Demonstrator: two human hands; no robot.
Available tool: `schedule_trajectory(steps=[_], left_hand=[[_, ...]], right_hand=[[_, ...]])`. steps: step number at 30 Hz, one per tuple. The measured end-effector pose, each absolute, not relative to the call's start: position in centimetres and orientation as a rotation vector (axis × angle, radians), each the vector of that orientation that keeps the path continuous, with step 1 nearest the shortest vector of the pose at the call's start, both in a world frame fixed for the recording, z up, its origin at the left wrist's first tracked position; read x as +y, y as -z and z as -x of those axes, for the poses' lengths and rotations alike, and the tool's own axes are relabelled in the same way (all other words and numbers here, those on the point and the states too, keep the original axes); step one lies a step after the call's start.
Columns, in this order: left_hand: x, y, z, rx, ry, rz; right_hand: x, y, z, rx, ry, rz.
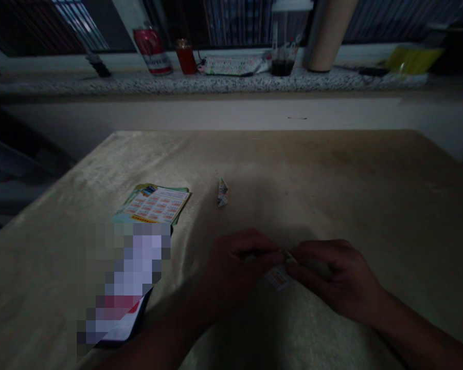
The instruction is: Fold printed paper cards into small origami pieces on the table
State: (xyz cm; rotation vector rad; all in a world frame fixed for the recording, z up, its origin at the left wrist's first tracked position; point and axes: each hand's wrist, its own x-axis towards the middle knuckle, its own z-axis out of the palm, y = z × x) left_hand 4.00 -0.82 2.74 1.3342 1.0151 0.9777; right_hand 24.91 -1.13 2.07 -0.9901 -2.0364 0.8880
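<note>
My left hand [241,264] and my right hand [337,275] meet over the near middle of the table. Between their pinched fingertips is a small piece of printed paper [287,255], mostly covered by the fingers. Just under the fingertips shows a pale paper part with orange print [278,278]; whether it joins the pinched piece I cannot tell. Beyond my left hand stands a small folded paper piece [223,192], pointed at the top and printed in several colours.
To the left lie a stack of printed cards [158,203] and a phone [127,329], partly blurred out. On the speckled sill [119,85] stand a red can [153,50], a red jar [186,56], a packet [233,65], a cup with dark liquid [283,56] and a tan cylinder [327,38].
</note>
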Motion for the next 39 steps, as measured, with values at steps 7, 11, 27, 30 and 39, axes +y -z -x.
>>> schedule_trajectory(steps=[7, 11, 27, 30, 39], left_hand=[[-0.9, -2.9, -3.7, 1.097, -0.852, -1.478], [-0.7, -3.2, -3.6, 1.067, -0.934, -1.659], [-0.7, -3.3, -3.2, 1.103, -0.801, -1.602], [-0.6, -3.5, -3.2, 1.030, -0.775, -1.555], [-0.7, -3.1, -3.3, 0.911, -0.821, -1.338]], right_hand=[[-1.2, -2.0, -25.2, -2.027, -1.038, 1.087], [-1.2, -1.9, -24.9, -1.876, -1.119, 1.091], [-1.1, -2.0, -25.1, -1.815, -1.178, 1.001], [-1.0, -2.5, -25.1, -1.790, -1.245, 0.944], [-1.2, -2.4, -24.9, -1.558, -1.402, 1.018]])
